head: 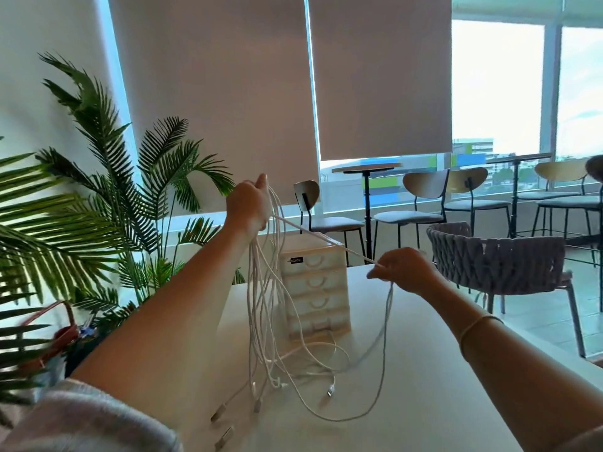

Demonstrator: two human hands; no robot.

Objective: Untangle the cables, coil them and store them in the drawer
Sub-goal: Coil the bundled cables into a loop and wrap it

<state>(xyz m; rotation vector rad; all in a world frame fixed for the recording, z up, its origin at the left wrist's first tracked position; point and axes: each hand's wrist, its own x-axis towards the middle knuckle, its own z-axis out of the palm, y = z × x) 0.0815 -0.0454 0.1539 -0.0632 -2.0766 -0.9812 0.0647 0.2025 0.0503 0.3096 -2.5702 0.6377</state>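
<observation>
Holding a bunch of white cables [261, 308] up high, the left hand [249, 203] is fisted round them above the table [408, 370], fingers curled tight. The strands hang nearly straight down from the fist, long axis vertical, and their lower ends w/ plugs lie loose on the tabletop in a tangle near the front edge, plugs pointing toward the camera & down-left. One strand runs taut from the left fist, slanting down to the right, to the right hand [403, 269], which pinches it between thumb & fingertips, other fingers curled. From that pinch the same cable drops in a long loop, sweeps low across the table and curves back toward the pile of ends.

Drawer unit [315, 288], small, pale, 4 fronts stacked, stands on the table just behind the hanging strands; all fronts look closed. The hanging cables partly cover its left side, and the taut strand crosses over its top. A dark label sits on the top front, text too blurred to read.

Palm plant [98, 177] stands left of the table. Woven grey chair [496, 259] sits at the table's far right side. Further back: café chairs [414, 203], tall round table [367, 169], roller blinds [380, 76] half down over the windows. Thin bracelet [478, 324] on right wrist.
</observation>
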